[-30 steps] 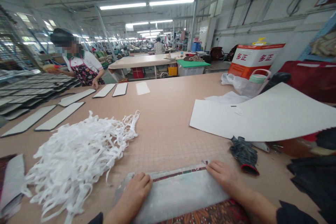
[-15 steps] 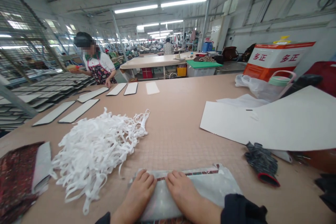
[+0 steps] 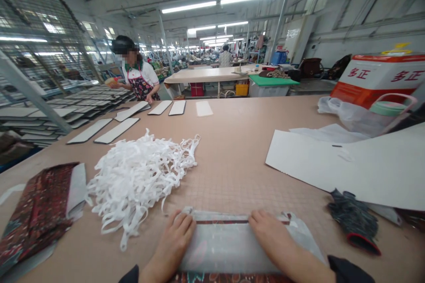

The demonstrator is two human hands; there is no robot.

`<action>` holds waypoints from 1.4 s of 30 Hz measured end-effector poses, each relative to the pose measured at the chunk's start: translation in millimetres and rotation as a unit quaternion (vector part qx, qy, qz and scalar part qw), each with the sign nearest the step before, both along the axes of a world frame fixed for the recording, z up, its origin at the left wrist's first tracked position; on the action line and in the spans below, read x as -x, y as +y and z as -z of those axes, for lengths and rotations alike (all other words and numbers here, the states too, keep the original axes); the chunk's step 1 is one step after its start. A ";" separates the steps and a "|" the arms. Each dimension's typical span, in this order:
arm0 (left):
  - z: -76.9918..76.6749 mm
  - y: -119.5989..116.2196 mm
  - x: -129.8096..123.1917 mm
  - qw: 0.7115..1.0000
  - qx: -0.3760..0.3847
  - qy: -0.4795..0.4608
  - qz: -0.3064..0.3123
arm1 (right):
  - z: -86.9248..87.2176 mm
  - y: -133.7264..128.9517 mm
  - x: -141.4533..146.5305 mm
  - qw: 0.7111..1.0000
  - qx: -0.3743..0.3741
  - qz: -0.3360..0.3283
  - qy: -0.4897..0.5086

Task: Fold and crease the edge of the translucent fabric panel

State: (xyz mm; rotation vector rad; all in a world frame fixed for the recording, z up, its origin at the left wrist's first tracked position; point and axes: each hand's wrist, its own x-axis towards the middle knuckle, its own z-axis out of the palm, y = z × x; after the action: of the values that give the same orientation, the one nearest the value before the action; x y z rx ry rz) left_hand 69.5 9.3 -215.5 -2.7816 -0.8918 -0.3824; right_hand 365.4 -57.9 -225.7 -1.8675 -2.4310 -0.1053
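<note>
A fabric piece [image 3: 219, 247] with a pale, thin backing lies at the front of the table. Its patterned red-brown side shows at the near edge and in a narrow slit by the far fold. My left hand [image 3: 175, 241] is at its far left corner, fingers close together and curled on the edge. Farther right along that same edge, my right hand [image 3: 274, 239] has its fingers bent onto the fold. Both thumbs are mostly hidden. To the left are a heap of white fabric strips [image 3: 139, 177] and a folded patterned cloth [image 3: 43, 212].
Several white panels [image 3: 116, 130] with dark edges lie at the far left, near a person [image 3: 141, 75]. On the right are a large white sheet [image 3: 352, 163], a dark glove [image 3: 353, 219], a plastic bag [image 3: 348, 112] and an orange-and-white can [image 3: 372, 77].
My hands were close together at the middle of the far edge; now they are wide apart, the right one farther right. Less of the patterned strip shows. The view has swung left.
</note>
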 end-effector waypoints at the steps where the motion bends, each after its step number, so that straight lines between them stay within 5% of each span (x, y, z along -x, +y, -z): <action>1: -0.1 -2.1 1.9 1.000 -0.009 -0.007 -0.001 | -6.4 8.3 19.3 0.999 0.014 -0.025 0.027; 5: 1.1 -9.6 10.1 0.999 -0.028 -0.030 -0.015 | -21.4 35.7 90.1 0.985 0.044 -0.113 0.123; 10: 4.4 -14.8 14.2 0.997 0.012 -0.055 -0.051 | -6.5 49.9 129.6 0.974 0.014 -0.141 0.175; 16: 10.5 -18.1 12.8 0.991 0.016 -0.103 -0.080 | 10.6 53.2 126.7 0.963 -0.044 -0.220 0.147; 23: 5.8 -17.6 9.8 0.988 -0.013 -0.122 -0.091 | 2.0 70.7 139.5 0.955 0.050 -0.147 0.253; 30: 7.1 -16.7 8.9 0.983 -0.030 -0.150 -0.103 | 14.2 65.9 144.4 0.952 -0.042 -0.247 0.178; 35: 12.6 -16.5 9.5 0.985 -0.023 -0.129 -0.115 | 16.9 69.6 146.8 0.957 -0.027 -0.216 0.192; 42: 8.4 -11.6 10.9 0.996 -0.076 -0.043 -0.036 | 7.9 49.1 141.8 0.966 -0.086 -0.224 0.101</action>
State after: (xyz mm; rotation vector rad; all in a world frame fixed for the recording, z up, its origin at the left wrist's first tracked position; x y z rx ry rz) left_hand 58.7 -2.4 -223.9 -2.6048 -0.9371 -0.5386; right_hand 223.6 -8.8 -233.6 -1.1635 -2.5333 -0.0894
